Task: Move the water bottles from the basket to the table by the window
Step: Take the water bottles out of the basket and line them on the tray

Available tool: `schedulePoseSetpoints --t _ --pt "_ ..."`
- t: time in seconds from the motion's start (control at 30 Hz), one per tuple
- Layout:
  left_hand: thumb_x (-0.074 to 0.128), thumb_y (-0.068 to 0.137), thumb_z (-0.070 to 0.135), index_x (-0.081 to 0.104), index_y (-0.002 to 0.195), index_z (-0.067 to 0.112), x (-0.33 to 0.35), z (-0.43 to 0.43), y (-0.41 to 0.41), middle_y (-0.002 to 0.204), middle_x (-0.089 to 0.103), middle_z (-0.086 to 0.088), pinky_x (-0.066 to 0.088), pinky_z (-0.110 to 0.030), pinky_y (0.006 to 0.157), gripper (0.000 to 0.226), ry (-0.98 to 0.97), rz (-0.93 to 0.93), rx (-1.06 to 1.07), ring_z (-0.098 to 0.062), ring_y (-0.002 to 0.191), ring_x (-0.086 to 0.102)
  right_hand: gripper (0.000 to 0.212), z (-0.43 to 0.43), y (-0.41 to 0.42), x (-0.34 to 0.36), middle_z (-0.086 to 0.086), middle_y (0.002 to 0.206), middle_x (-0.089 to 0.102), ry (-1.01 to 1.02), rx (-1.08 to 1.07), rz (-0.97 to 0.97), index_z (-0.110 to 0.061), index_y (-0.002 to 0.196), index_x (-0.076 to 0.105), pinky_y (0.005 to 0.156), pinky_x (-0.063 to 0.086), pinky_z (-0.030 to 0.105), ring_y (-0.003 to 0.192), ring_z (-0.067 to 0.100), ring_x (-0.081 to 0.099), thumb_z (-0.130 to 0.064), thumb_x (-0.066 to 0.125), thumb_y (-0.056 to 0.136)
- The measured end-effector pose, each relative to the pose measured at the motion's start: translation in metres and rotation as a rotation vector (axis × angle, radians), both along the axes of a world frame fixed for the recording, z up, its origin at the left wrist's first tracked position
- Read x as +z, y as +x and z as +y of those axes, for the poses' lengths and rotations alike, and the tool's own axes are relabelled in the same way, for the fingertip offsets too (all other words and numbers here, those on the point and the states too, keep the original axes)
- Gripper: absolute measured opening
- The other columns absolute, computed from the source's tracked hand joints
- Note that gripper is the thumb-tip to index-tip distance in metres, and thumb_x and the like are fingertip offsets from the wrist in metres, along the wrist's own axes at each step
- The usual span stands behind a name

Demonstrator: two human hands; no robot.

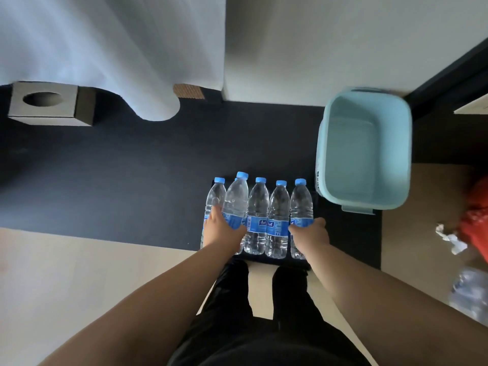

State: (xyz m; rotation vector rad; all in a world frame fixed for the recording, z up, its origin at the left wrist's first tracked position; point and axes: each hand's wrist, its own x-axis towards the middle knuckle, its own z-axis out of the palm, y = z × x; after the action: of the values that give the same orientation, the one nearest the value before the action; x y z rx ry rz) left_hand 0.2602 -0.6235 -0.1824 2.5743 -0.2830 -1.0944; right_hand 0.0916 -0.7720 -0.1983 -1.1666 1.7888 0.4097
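Clear bottles (257,217), blue caps, upright.

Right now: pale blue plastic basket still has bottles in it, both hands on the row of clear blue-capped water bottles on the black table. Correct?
Not quite. The head view shows the pale blue plastic basket empty. The rest holds: left hand and right hand grip the row of clear blue-capped water bottles on the black table.
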Motion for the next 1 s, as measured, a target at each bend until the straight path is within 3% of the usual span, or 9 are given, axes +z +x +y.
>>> schedulePoseSetpoints --t 0.1,0.23,0.47,0.67,0.77,0.87,1.0 --pt "0.072 0.07 0.038 0.037 0.134 0.027 -0.005 0.007 0.004 0.116 0.052 0.005 0.058 -0.049 0.091 0.074 -0.027 -0.015 0.049 -0.022 0.11 0.055 0.055 0.004 0.0 -0.007 0.01 0.093 0.061 -0.004 0.005 0.024 -0.012 0.122 0.036 0.068 0.065 0.048 0.075 0.028 0.07 -0.028 0.077 0.089" --pt "0.071 0.074 0.036 0.036 0.113 0.032 -0.008 0.015 0.009 0.107 0.052 0.007 0.059 -0.049 0.087 0.053 -0.044 -0.042 0.101 -0.024 0.105 0.058 0.059 0.008 0.0 -0.012 0.009 0.091 0.06 -0.012 0.055 0.078 -0.011 0.127 0.036 0.053 0.061 0.038 0.068 0.025 0.069 -0.028 0.078 0.09" --pt "0.073 0.078 0.034 0.038 0.124 0.023 -0.014 0.013 0.008 0.118 0.046 0.003 0.051 -0.045 0.099 0.059 -0.002 -0.068 0.046 -0.021 0.114 0.046 0.059 0.0 -0.005 -0.015 0.01 0.089 0.064 -0.012 0.243 0.125 -0.007 0.127 0.034 0.046 0.05 0.032 0.061 0.022 0.065 -0.034 0.074 0.094" --pt "0.073 0.081 0.041 0.037 0.129 0.018 -0.017 0.015 0.012 0.126 0.045 -0.003 0.045 -0.041 0.102 0.064 0.056 -0.128 -0.075 -0.021 0.116 0.041 0.055 -0.003 -0.003 -0.012 0.01 0.088 0.063 -0.007 0.387 0.155 -0.007 0.124 0.035 0.056 0.057 0.038 0.072 0.028 0.071 -0.04 0.069 0.097" --pt "0.067 0.083 0.059 0.037 0.134 0.015 -0.013 0.016 0.016 0.128 0.047 -0.006 0.046 -0.041 0.101 0.074 0.144 -0.207 -0.228 -0.024 0.117 0.046 0.055 -0.004 -0.004 -0.009 0.012 0.096 0.067 -0.024 0.513 0.192 -0.006 0.127 0.036 0.047 0.047 0.034 0.071 0.026 0.069 -0.045 0.063 0.1" --pt "0.048 0.085 0.079 0.036 0.141 0.015 -0.007 0.024 0.026 0.132 0.049 -0.005 0.048 -0.043 0.101 0.086 0.209 -0.284 -0.421 -0.025 0.121 0.05 0.056 -0.007 -0.011 -0.005 0.012 0.108 0.065 -0.031 0.666 0.196 -0.005 0.128 0.041 0.053 0.05 0.035 0.083 0.027 0.07 -0.051 0.059 0.101" --pt "0.047 0.084 0.083 0.031 0.149 0.016 -0.008 0.031 0.047 0.145 0.048 -0.008 0.049 -0.047 0.105 0.095 0.166 -0.127 -0.389 -0.028 0.133 0.048 0.056 -0.02 -0.026 -0.003 0.009 0.11 0.061 -0.072 0.764 0.158 -0.008 0.128 0.048 0.067 0.057 0.037 0.086 0.023 0.066 -0.055 0.057 0.1"
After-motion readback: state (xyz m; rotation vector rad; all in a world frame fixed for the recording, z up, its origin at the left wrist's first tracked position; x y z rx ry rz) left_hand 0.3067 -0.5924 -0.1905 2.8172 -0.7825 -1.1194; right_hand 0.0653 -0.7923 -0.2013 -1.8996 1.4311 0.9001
